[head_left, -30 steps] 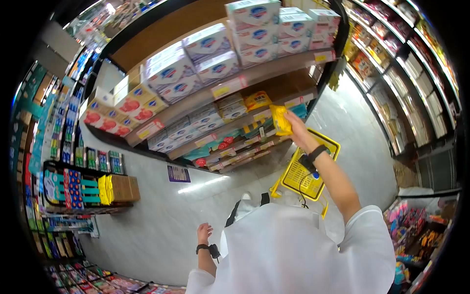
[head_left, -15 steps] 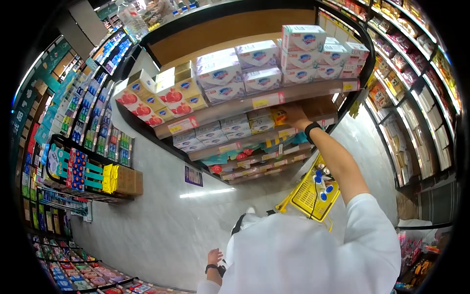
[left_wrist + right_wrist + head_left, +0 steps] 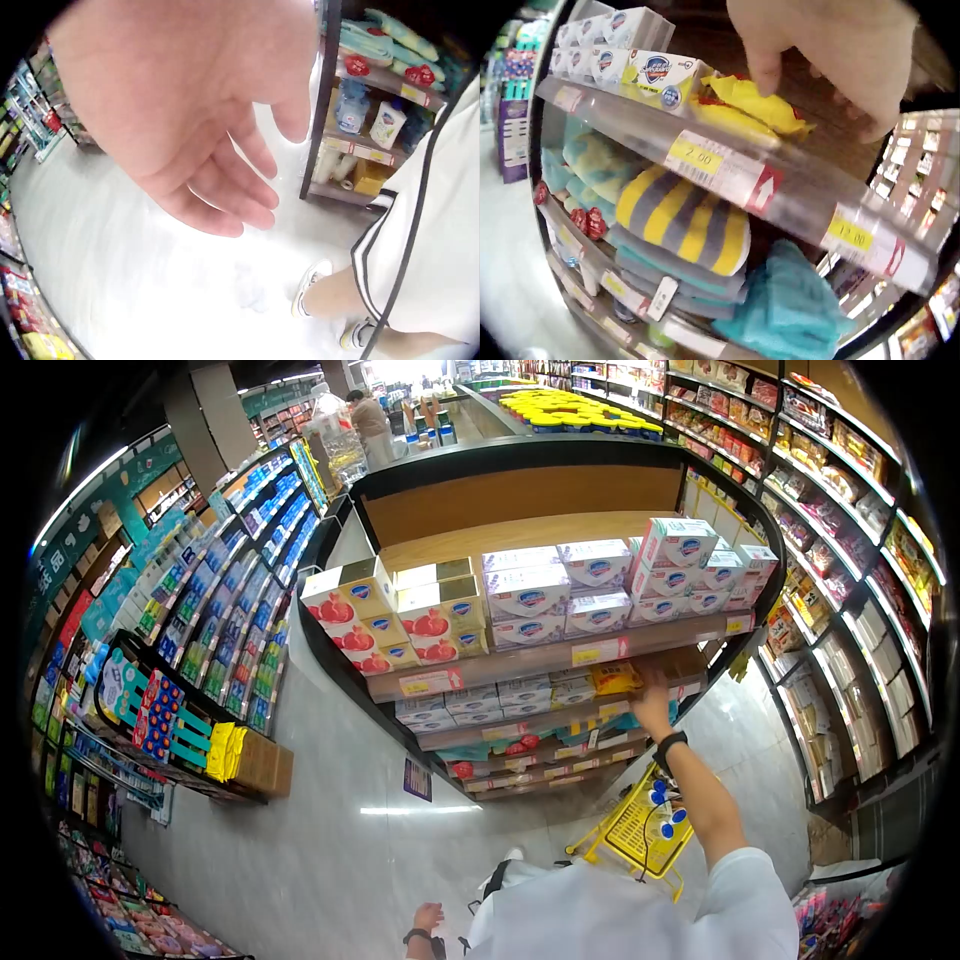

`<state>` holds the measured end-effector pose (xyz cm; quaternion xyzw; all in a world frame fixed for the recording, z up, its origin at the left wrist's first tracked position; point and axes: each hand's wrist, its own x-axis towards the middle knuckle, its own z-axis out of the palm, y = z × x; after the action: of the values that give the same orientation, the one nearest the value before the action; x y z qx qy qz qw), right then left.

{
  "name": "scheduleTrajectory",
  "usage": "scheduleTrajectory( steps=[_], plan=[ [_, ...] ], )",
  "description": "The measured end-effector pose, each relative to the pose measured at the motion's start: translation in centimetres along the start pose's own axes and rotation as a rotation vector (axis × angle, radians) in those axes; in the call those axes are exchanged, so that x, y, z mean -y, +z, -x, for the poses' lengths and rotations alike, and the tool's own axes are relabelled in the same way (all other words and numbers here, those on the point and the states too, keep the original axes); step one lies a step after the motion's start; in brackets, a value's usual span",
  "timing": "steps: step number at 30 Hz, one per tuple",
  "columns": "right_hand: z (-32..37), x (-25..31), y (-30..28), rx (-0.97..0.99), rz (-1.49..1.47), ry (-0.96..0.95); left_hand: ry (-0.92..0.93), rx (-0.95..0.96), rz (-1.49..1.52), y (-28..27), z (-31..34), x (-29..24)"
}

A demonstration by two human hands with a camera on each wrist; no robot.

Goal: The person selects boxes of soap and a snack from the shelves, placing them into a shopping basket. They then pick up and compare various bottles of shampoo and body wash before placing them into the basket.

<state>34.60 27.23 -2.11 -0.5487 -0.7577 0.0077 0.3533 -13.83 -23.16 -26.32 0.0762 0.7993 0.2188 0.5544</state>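
My right hand (image 3: pixel 652 705) reaches into the shelf at the right end of a row of soap boxes. Beside it lies a yellow plastic packet (image 3: pixel 615 679). In the right wrist view, the thumb is right at the upper edge of the yellow packet (image 3: pixel 761 105), and the loosely bent fingers hang past it over the dark shelf board. White Safeguard soap boxes (image 3: pixel 660 75) stand left of the packet. My left hand (image 3: pixel 428 916) hangs low by my side with relaxed fingers; the left wrist view shows this hand (image 3: pixel 195 112) holding nothing, above the floor.
Stacked soap boxes (image 3: pixel 527 598) fill the shelf above. Folded striped towels (image 3: pixel 686 217) and a teal towel (image 3: pixel 787 300) lie on the shelf below. A yellow shopping basket (image 3: pixel 640 830) with blue-capped items stands on the floor at right. A price rail (image 3: pixel 727 172) edges the shelf.
My right hand has carried a yellow packet from in front of the shelf into it, beside the soap boxes, and is now off to its right. The head view has tilted up; the left hand stays low.
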Motion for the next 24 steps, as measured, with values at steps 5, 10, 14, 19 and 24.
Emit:
scheduleTrajectory(
  steps=[5,10,14,19,24],
  plan=[
    [12.7,-3.7,2.5,0.144,-0.163,0.498,0.073,0.062,-0.039,-0.7,-3.3,-4.7],
    [35.2,-4.3,4.1,1.115,0.225,0.682,0.347,0.174,-0.337,0.1,-8.4,-8.2],
    [44.9,0.9,3.4,1.150,0.020,0.944,0.491,0.297,-0.631,-0.7,-6.3,-10.7],
    [49.3,4.3,4.1,0.630,0.007,1.076,0.395,0.627,-1.191,-1.8,-9.8,-11.9],
    [48.0,5.3,0.4,0.540,0.271,1.097,0.682,0.614,-1.562,5.0,-8.4,-17.1]
  ],
)
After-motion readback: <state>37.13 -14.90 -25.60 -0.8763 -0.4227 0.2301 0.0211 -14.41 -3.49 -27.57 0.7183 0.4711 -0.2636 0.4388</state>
